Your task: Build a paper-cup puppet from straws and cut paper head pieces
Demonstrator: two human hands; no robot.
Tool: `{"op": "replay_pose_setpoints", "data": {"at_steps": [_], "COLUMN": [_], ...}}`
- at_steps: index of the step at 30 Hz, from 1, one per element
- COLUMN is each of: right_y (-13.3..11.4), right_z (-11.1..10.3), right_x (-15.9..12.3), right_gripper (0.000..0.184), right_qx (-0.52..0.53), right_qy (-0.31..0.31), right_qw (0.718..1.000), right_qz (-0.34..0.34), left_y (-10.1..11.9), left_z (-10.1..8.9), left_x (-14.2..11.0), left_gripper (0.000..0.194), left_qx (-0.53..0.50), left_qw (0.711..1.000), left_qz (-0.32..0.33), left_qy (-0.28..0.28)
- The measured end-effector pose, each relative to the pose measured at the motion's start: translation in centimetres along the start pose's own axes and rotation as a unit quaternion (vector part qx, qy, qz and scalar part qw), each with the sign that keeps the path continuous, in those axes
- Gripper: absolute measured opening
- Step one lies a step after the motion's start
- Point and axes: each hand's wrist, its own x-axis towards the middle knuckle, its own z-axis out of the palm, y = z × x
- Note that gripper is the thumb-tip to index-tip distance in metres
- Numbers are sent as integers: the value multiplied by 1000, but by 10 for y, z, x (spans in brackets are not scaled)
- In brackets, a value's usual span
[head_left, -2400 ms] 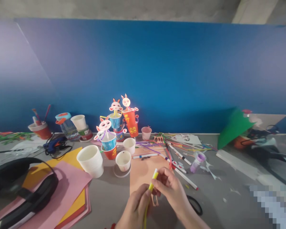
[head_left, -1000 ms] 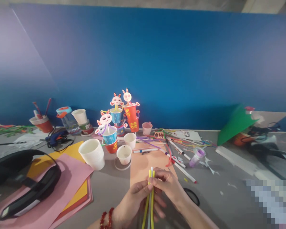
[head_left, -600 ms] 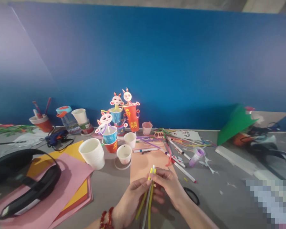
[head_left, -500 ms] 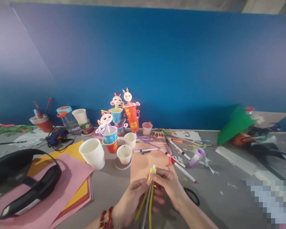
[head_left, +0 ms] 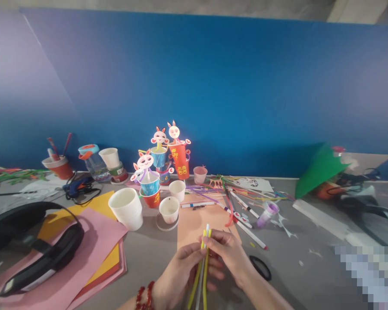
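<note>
3 strips (head_left: pixel 205 280) bunched at the top, loose below

The top ends of the strips sit side by side, so the gathering looks done. Lower down the lengths fan apart, and no tie or glue shows on them, so any fastening seems still to be made. The strips are between the hands, just beyond the near end of the peach sheet (head_left: pixel 194 219). The left hand (head_left: pixel 181 269) pinches them with thumb and fingers; the right hand (head_left: pixel 228 254) pinches them too, close beside it, its lower fingers curled behind

Counted in the grip: 2 yellow strips and 1 white, the white tip standing slightly higher. At the back of the desk (head_left: pixel 145 254) stand 3 rabbits (head_left: pixel 145 162) in paper cups, by the look of them finished. Nearer are 2 small white tubs (head_left: pixel 169 212), with 1 large white cup (head_left: pixel 126 209) to their left. There is also 1 pink cup (head_left: pixel 200 175), 1 purple jar (head_left: pixel 267 214), 1 headset (head_left: pixel 64 254) and 1 black loop (head_left: pixel 267 275). At least 3 white pens (head_left: pixel 250 234) lie about; the thin sticks behind overlap too much to count
</note>
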Motion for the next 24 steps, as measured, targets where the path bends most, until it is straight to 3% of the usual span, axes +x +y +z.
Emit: {"op": "replay_pose_setpoints", "data": {"at_steps": [13, 24], "right_y": [-2, 2], "right_z": [-4, 0], "right_x": [1, -1], "right_gripper": [41, 45], "right_qx": [-55, -19], "right_qy": [-7, -9], "right_qw": [998, 1000], "right_qz": [-39, -21], "left_y": [1, 1], "left_z": [1, 3], "left_x": [1, -1], "left_gripper": [27, 27], "left_qx": [-12, -9], "left_qw": [1000, 1000], "left_qz": [-6, -5], "left_qy": [3, 9]}}
